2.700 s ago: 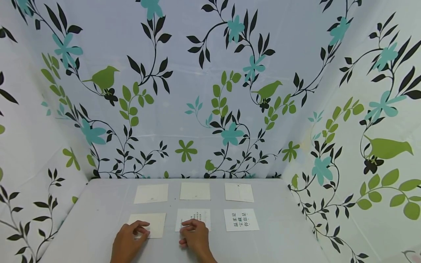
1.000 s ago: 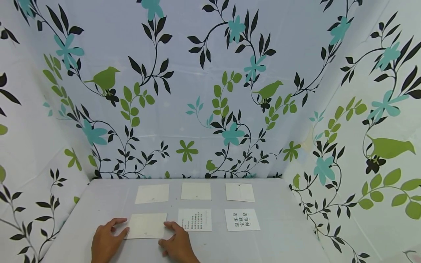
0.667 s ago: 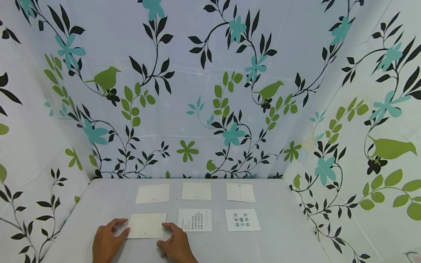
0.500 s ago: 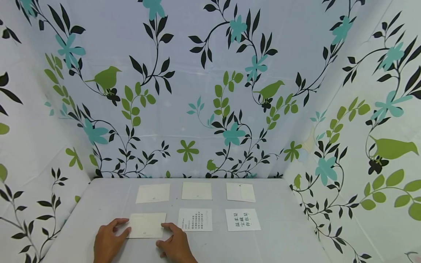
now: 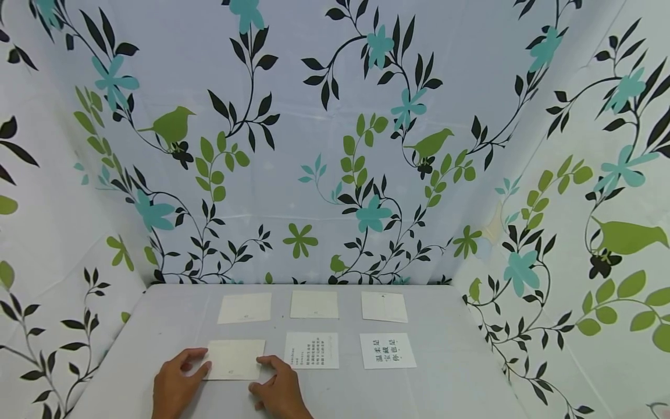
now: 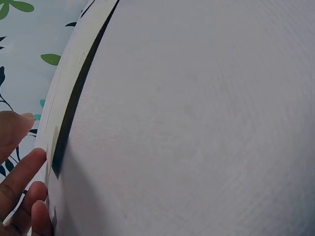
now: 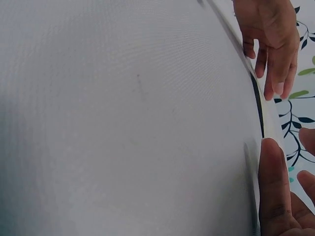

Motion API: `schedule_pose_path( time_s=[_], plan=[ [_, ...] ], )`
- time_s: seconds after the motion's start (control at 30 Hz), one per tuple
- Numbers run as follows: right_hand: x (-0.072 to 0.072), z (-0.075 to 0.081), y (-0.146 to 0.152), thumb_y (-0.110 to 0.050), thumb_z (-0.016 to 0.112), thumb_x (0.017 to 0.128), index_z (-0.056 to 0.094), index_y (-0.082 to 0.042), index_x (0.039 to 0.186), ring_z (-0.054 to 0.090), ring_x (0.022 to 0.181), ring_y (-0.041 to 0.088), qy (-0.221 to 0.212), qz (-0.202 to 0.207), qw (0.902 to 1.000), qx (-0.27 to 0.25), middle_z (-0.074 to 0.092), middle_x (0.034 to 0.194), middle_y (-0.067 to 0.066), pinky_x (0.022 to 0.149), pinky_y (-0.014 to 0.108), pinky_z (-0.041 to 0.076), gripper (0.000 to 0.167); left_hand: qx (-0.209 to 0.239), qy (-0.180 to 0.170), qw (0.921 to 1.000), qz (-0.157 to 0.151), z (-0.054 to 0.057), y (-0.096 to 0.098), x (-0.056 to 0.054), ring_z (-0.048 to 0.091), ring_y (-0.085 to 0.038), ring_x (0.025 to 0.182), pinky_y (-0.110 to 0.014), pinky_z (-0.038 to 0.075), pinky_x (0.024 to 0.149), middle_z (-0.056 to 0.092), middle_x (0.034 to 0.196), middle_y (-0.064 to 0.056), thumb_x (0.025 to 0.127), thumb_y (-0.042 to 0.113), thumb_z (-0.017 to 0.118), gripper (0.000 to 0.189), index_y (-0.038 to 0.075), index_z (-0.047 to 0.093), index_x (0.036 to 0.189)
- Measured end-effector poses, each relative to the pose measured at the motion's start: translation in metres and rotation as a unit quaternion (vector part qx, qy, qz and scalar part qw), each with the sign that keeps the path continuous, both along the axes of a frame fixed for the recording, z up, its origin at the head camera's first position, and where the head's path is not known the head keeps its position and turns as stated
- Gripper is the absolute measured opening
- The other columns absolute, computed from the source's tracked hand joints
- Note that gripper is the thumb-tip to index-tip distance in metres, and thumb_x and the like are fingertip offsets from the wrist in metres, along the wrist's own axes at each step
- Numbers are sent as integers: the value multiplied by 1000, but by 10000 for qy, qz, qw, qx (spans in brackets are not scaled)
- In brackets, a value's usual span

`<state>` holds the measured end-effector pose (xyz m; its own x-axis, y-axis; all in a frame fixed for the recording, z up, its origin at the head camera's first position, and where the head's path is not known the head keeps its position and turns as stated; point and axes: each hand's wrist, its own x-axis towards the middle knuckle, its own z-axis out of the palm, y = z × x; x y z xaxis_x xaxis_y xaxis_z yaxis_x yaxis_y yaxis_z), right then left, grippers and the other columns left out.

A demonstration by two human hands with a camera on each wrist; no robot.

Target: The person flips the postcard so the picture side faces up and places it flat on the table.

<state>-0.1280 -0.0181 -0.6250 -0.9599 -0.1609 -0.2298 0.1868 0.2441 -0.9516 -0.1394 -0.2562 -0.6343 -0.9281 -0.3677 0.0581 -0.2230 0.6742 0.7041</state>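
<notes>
A cream card [image 5: 234, 358] lies at the left of the front row, with tiny print near its lower edge. My left hand [image 5: 178, 381] is at its left edge, thumb and forefinger spread apart, fingertips right at the side. At the opposite edge is my right hand [image 5: 280, 387], forefinger by the upper right side and thumb lower down. Neither hand pinches the card. In the left wrist view, fingers [image 6: 22, 179] reach the corner of the card [image 6: 74, 83], and a dark strip shows along its near edge. The right wrist view shows a fingertip [image 7: 272, 152] against the card's end.
Right of the hands lie a white card with small printed columns [image 5: 312, 350] and one with larger characters [image 5: 387, 351]. Behind them sits a row of cream cards: left [image 5: 245, 308], middle [image 5: 314, 305], right [image 5: 384, 306]. A patterned cloth [image 5: 314, 145] surrounds the pale table [image 5: 419, 396].
Earlier my left hand covered part of the cream card and my right hand overlapped the middle printed card. Both moved left to either side of the cream card, then stayed nearly still.
</notes>
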Motion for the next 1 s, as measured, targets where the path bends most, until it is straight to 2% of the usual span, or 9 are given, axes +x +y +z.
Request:
schedule_pose_path(
  time_s=[0.13, 0.23, 0.47, 0.53, 0.77, 0.83, 1.0],
  plan=[
    [0, -2, 0, -4, 84, 83, 72, -23, 124, 66, 49, 18, 22, -57, 10000, -71, 67, 63, 5, 54, 29, 47, 46, 133, 53, 9999, 41, 0, -1, 1, 69, -30, 105, -24, 47, 79, 77, 125, -16, 86, 19, 87, 37, 9, 77, 120],
    [-2, -5, -1, -4, 84, 83, 73, -23, 121, 66, 49, 17, 41, -116, 9998, -147, 67, 64, 4, 56, 28, 48, 44, 260, 130, 9995, 127, 2, 0, 3, 69, -25, 100, -19, 45, 73, 78, 123, -14, 85, 17, 87, 36, 10, 77, 119],
    [-5, -5, 1, -2, 83, 83, 76, -22, 113, 66, 52, 14, 197, -364, 9983, -421, 72, 77, -2, 55, 26, 49, 37, 610, 278, 9971, 371, 6, -2, 6, 63, 9, 79, -10, 42, 71, 81, 118, -7, 87, 14, 84, 33, 15, 77, 119],
    [-6, -5, 1, -1, 83, 83, 77, -21, 110, 67, 55, 13, 251, -438, 9976, -476, 73, 79, -2, 54, 26, 50, 35, 714, 343, 9959, 438, 7, -2, 6, 62, 12, 77, -9, 43, 70, 81, 117, -8, 88, 11, 82, 33, 14, 76, 120],
    [-11, -6, 3, -1, 83, 81, 78, -20, 103, 69, 77, 9, 402, -693, 9949, -607, 76, 104, -7, 64, 23, 55, 30, 954, 366, 9927, 639, 8, -3, 5, 63, 12, 74, -9, 44, 67, 82, 116, -9, 89, 9, 81, 35, 11, 75, 123],
    [-13, -7, 2, 0, 83, 80, 78, -17, 103, 72, 81, 8, 448, -789, 9930, -761, 78, 106, -6, 68, 22, 57, 29, 998, 372, 9921, 661, 8, -3, 6, 63, 11, 74, -10, 44, 68, 82, 116, -9, 89, 9, 81, 35, 11, 75, 124],
    [-18, -8, 0, 7, 81, 76, 77, -8, 101, 78, 80, 14, 364, -1091, 9854, -1254, 81, 99, 2, 70, 23, 61, 29, 1112, 363, 9908, 676, 7, -1, 5, 63, 9, 75, -12, 45, 68, 81, 117, -10, 90, 8, 80, 35, 10, 74, 124]
  ],
)
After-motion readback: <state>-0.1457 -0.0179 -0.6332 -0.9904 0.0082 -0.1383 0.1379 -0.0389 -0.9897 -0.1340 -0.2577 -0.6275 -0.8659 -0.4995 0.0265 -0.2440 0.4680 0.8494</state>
